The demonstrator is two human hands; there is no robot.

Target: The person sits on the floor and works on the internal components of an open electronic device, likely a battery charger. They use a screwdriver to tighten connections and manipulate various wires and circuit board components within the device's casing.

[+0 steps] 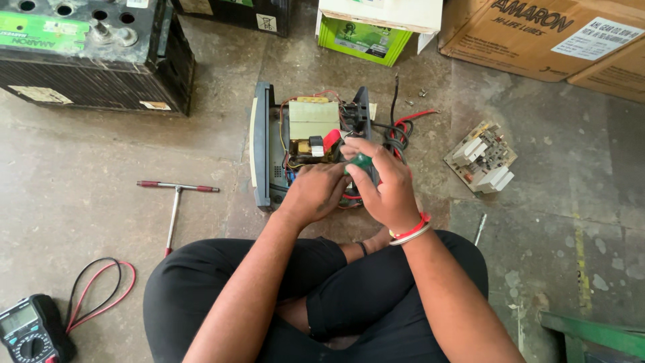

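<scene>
Black-trousered crossed legs [349, 302] fill the near edge, forearms reaching out over them. The right hand [383, 185], with red and white bangles [410, 230] on its wrist, pinches a small green-handled tool [359, 161] between thumb and fingers. The left hand [314, 193] rests curled inside the opened inverter case [262, 144], a grey boxy shell showing a cream transformer [313, 119] and red wiring; whether it grips anything cannot be told. On rough concrete, a T-handled wrench [176, 202] lies left, a loose circuit board [482, 158] right, a multimeter [30, 331] near left.
</scene>
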